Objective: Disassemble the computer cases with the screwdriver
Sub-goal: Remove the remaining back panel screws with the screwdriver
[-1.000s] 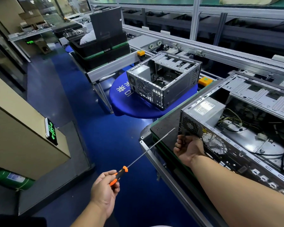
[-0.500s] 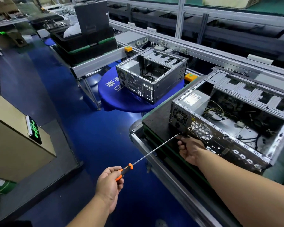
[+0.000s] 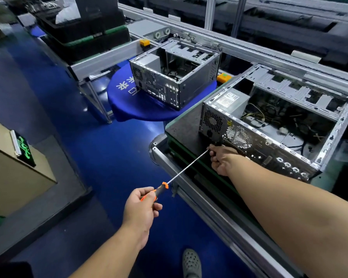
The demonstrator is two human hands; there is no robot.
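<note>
The near computer case [image 3: 269, 135] lies open-topped on a black mat [image 3: 185, 127], its rear panel facing me. My left hand [image 3: 142, 207] grips the orange-and-black handle of a long screwdriver [image 3: 186, 169]. The thin shaft slants up and right to the low left corner of that rear panel. My right hand [image 3: 221, 160] is there with curled fingers that pinch the shaft's tip against the panel; the tip itself is hidden. A second open case [image 3: 189, 85] stands farther back on a round blue table [image 3: 141, 111].
A metal conveyor rail [image 3: 207, 205] runs along the bench's front edge. Stacked black crates [image 3: 88, 37] sit at the back left. A tan cabinet with a green lit sign [image 3: 24, 149] stands on the left. My grey shoe [image 3: 191, 263] is on the blue floor.
The screwdriver's tip has swung from beside the case to my right hand's fingers at the rear panel. My view has shifted closer to the near case.
</note>
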